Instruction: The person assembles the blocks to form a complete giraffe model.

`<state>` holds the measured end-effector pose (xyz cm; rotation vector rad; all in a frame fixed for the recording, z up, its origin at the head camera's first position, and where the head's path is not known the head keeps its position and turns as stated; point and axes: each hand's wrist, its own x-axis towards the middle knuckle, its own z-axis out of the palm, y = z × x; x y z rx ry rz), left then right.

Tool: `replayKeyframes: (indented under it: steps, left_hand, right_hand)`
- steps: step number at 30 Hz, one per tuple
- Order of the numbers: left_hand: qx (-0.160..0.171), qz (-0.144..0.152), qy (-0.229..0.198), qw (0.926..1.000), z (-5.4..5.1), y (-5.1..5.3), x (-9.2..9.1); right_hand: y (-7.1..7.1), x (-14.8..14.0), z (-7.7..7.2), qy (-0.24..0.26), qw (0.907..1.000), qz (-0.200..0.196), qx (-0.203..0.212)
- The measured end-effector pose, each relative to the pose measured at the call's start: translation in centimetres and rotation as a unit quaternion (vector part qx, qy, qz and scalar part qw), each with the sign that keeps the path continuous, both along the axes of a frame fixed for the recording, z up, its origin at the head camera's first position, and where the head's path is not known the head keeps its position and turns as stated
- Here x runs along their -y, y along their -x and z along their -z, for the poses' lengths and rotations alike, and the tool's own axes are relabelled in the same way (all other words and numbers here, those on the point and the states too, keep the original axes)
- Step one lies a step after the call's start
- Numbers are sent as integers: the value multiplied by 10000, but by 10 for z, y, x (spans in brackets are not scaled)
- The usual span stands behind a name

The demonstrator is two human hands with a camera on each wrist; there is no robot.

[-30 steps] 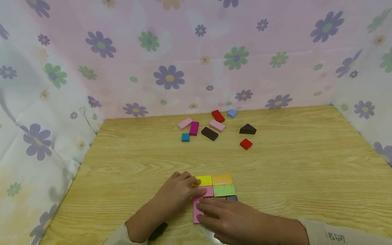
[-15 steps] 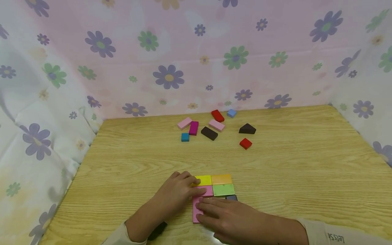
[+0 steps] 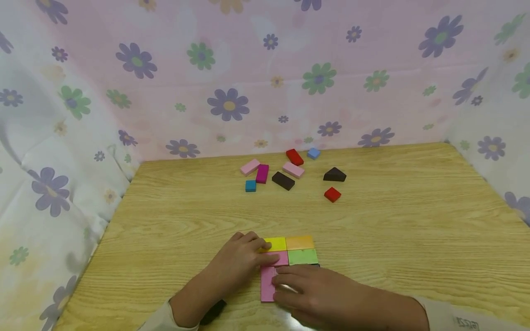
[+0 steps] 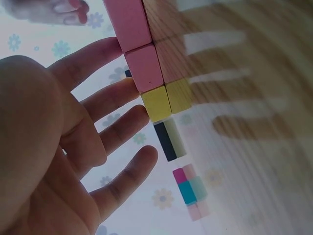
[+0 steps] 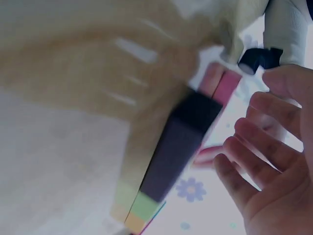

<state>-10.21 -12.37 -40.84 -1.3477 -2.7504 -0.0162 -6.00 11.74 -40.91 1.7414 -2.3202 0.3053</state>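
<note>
Flat coloured blocks lie pressed together on the table: a yellow block (image 3: pixel 278 243), an orange block (image 3: pixel 300 242), a green block (image 3: pixel 302 256), a pink block (image 3: pixel 283 258) and a second pink block (image 3: pixel 267 285) set lengthwise. My left hand (image 3: pixel 238 259) rests its fingertips on the yellow block and the upper pink one; in the left wrist view its fingers are spread along their sides. My right hand (image 3: pixel 325 292), fingers loosely bent, is over the lower right and holds nothing visible. It mostly hides a dark block (image 5: pixel 173 152) in the head view.
Farther back lie loose blocks: a black triangle (image 3: pixel 335 174), a red square (image 3: pixel 332 194), a dark brown bar (image 3: pixel 283 180), a magenta bar (image 3: pixel 262 174), a blue square (image 3: pixel 250 185) and several others. Flowered cloth (image 3: pixel 248 82) rises behind the wooden table (image 3: pixel 186 207).
My right hand has shifted slightly right, its fingers coming off the lengthwise pink block, which now shows more fully. The dark block is more covered. My left hand has stayed put.
</note>
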Motion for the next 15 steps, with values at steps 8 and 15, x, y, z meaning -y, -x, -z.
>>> replayKeyframes:
  steps: [8, 15]
  left_hand:
    - [-125, 51, -77, 9999, 0, 0, 0]
    - [-114, 70, -41, 9999, 0, 0, 1]
  right_hand:
    - [22, -20, -13, 616, 9972, 381, -165]
    - [46, -41, -20, 642, 9869, 1480, 26]
